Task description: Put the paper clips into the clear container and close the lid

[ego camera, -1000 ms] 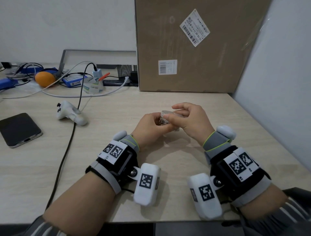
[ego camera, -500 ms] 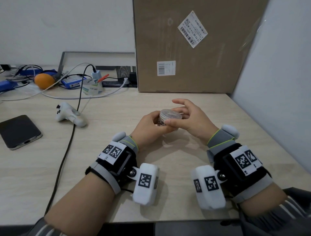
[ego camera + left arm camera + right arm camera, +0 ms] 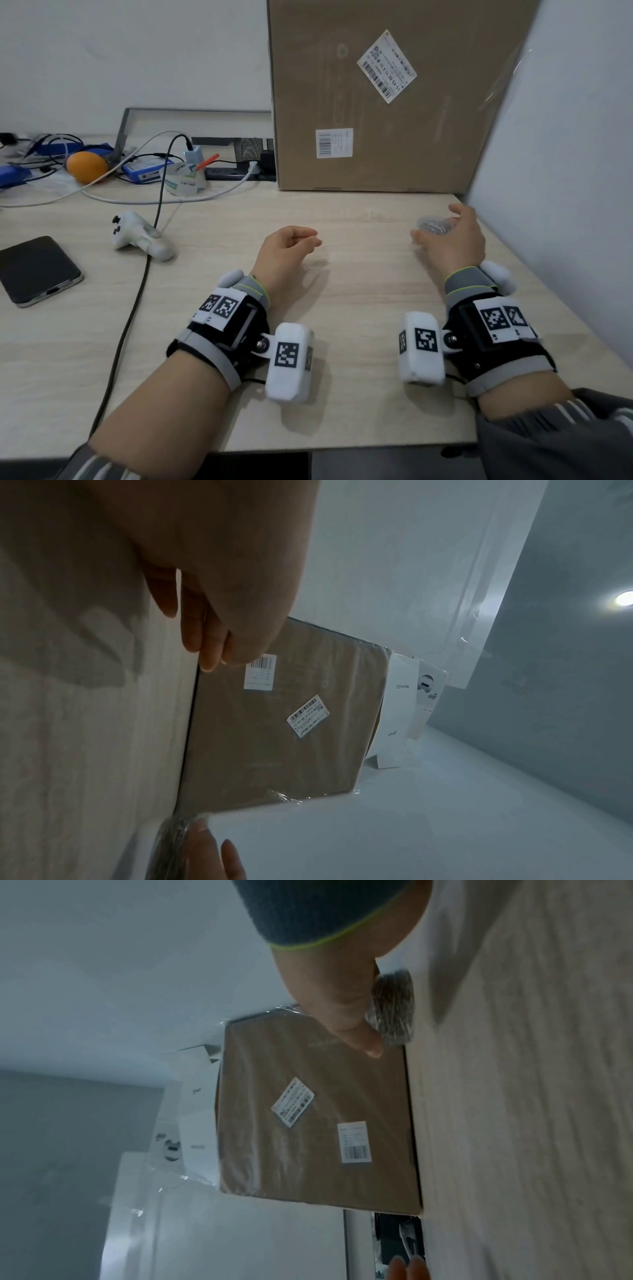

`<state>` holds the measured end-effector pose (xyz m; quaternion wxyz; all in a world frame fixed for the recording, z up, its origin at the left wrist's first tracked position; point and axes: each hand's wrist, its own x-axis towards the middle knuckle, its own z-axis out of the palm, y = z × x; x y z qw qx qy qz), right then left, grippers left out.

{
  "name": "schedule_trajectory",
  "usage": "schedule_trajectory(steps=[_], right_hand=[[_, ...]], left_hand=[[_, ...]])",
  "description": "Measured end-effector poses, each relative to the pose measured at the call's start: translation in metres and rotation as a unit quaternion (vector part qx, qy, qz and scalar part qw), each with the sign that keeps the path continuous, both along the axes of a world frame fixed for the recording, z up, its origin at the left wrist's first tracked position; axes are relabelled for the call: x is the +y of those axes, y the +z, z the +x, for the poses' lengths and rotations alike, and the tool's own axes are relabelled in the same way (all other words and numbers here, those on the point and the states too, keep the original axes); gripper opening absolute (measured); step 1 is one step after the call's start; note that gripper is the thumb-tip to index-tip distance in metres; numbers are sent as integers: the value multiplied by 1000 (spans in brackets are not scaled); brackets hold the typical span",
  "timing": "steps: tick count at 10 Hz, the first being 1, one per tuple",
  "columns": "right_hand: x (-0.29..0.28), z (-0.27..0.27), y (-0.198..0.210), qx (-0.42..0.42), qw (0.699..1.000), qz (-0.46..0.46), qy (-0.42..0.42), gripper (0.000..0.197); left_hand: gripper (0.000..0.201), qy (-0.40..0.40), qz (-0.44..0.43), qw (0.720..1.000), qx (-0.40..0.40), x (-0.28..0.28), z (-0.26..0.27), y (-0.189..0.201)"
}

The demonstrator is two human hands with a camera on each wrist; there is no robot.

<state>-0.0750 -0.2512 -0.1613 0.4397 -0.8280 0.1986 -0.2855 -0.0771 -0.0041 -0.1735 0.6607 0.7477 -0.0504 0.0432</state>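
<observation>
A small round clear container [image 3: 432,226] with metal paper clips inside is in my right hand [image 3: 436,222], thumb and fingers curled round it, just above the table at the far right by the wall. The right wrist view shows the container [image 3: 394,1007] behind my thumb [image 3: 346,1010], close to the tabletop. Motion blur hides how its lid sits. My left hand [image 3: 317,239] rests mid-table, fingers loosely curled and holding nothing. In the left wrist view its fingers [image 3: 212,631] hang free, and the blurred container [image 3: 174,842] shows at the bottom edge.
A large cardboard box [image 3: 394,102] stands at the back of the wooden table [image 3: 359,291], and a white wall [image 3: 565,205] bounds the right side. On the left lie a phone [image 3: 34,270], a white controller [image 3: 137,236], a black cable [image 3: 137,298] and an orange [image 3: 87,166] among cables.
My left hand let go of the container and stayed mid-table. My right hand carried the container from the table's middle to the far right, near the wall.
</observation>
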Motion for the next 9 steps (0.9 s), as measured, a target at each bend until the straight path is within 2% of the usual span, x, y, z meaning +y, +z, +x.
schedule_trajectory(steps=[3,6,8,9], right_hand=[[-6,4,-10,64,998,-5,-7,76],[2,1,-14,58,998,8,-12,76],[15,-10,1,-1,997,-24,-71,48],[26,-18,16,0,997,-65,-33,34]], left_hand=[[18,14,-2,1000,18,3,0,-2],[19,8,-18,999,37,7,-3,-1],[15,3,-24,996,90,8,0,7],[19,9,35,992,119,6,-4,26]])
